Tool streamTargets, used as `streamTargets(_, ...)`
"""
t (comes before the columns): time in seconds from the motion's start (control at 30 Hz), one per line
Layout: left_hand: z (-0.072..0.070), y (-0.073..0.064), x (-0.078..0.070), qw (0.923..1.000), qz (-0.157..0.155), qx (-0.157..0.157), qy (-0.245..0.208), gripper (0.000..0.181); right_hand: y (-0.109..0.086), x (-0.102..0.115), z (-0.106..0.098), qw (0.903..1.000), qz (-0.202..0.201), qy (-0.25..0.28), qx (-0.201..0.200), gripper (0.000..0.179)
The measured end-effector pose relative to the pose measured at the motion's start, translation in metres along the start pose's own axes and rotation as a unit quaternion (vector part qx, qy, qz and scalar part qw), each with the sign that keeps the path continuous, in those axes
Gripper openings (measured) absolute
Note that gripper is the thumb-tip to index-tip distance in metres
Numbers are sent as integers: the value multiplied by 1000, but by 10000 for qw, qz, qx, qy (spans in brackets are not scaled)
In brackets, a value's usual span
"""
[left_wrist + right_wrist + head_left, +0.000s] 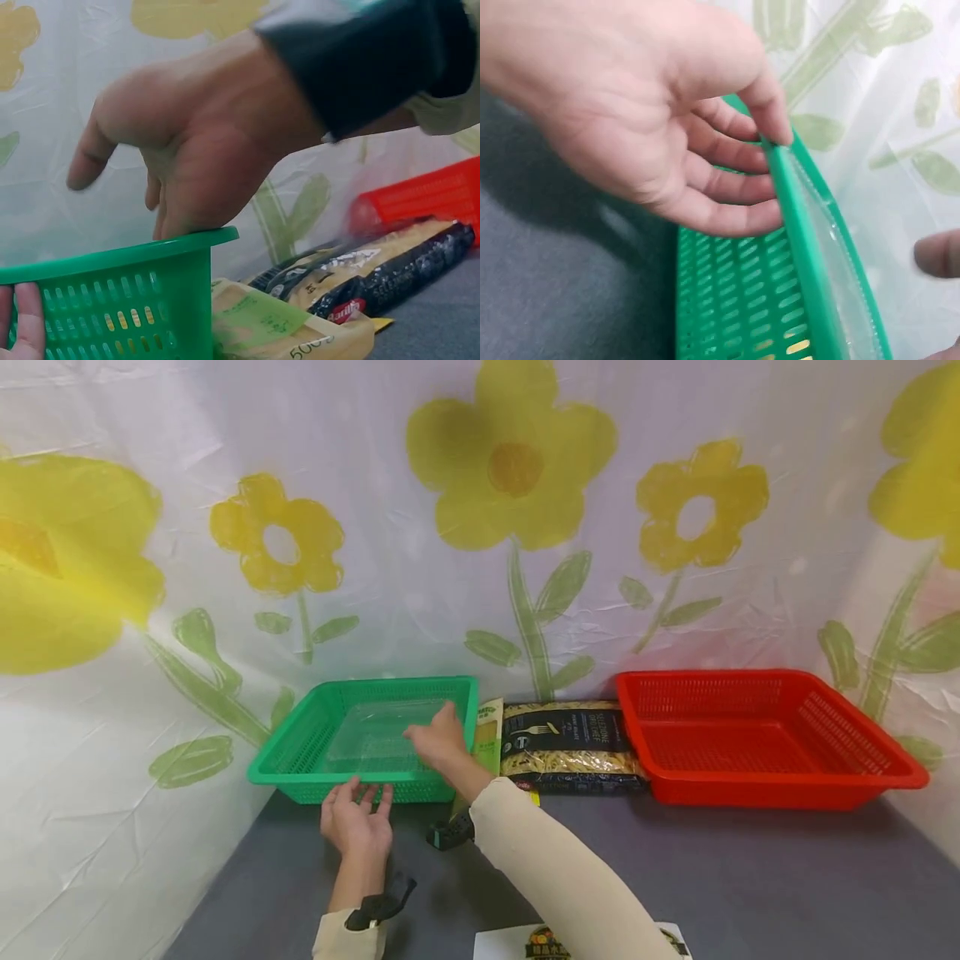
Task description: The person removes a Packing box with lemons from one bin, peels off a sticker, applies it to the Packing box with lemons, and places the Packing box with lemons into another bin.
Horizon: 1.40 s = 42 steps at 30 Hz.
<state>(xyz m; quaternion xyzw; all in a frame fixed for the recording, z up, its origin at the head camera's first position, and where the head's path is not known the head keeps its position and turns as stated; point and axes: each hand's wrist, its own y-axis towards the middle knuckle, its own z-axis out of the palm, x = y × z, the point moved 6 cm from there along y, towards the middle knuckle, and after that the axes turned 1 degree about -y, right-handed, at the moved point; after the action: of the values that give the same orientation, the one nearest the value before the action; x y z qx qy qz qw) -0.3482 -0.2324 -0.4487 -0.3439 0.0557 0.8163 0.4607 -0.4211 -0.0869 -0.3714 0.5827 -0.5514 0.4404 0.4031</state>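
Pinching the front rim of the green basket (288, 778) with my left hand (357, 822), I can't tell whether my right hand (441, 742), by the right edge, grips anything; the clear container (378, 728) lies inside, room leftward.

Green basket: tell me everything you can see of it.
The green basket is rectangular and plastic-looking, with slotted walls and a solid projecting rim. It stands on the dark grey tabletop, open side up, a clear container inside. The left grip holds its near rim, thumb on top, fingers outside. The right grip reaches over it; contact is unclear. A green-labelled packet sits close by its right side.
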Motion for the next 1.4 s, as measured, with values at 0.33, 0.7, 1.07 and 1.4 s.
streamTargets(0.33, -1, -5, -4, 9999, -105, -69, 28, 14, 3, 6, 8, 9790, -8, -2033, -164, 79)
streamTargets(0.7, 2, -9, 5, 9998, -65, -46, 204, 14, 3, 2, 2, 9733, 71, -2286, -179, 61)
streamTargets(1.07, -2, -8, 3, 9996, 59, -79, 262, 11, 13, -13, 1, 9991, 148, -382, 43, 32)
streamTargets(1.4, 1, -5, 0, 9990, 266, -2, 363, 9, 4, -7, -9, 9954, 26, 891, -343, 56)
